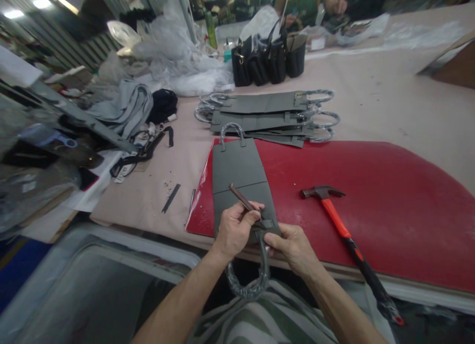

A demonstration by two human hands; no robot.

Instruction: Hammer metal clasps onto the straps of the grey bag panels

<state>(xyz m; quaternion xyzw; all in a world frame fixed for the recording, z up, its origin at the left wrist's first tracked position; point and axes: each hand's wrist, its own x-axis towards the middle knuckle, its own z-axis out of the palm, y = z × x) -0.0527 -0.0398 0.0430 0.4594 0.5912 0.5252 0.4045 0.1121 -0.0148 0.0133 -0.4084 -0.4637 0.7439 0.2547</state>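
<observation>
A grey-green bag panel lies lengthwise over the near left part of a red board. It has plastic-wrapped handles at both ends; the near handle hangs past the table edge. My left hand is closed around a metal punch rod, slanted with its upper end to the left and its lower end close to the near handle tab. My right hand grips the panel's near right corner beside that tab, thumb on top. On the board to the right rests a claw hammer with an orange and black handle.
Several similar panels are stacked behind the board. Farther back stand black handbags, with clear plastic wrap to their left. A dark flat strip and small bits lie at left. Across the table is another person.
</observation>
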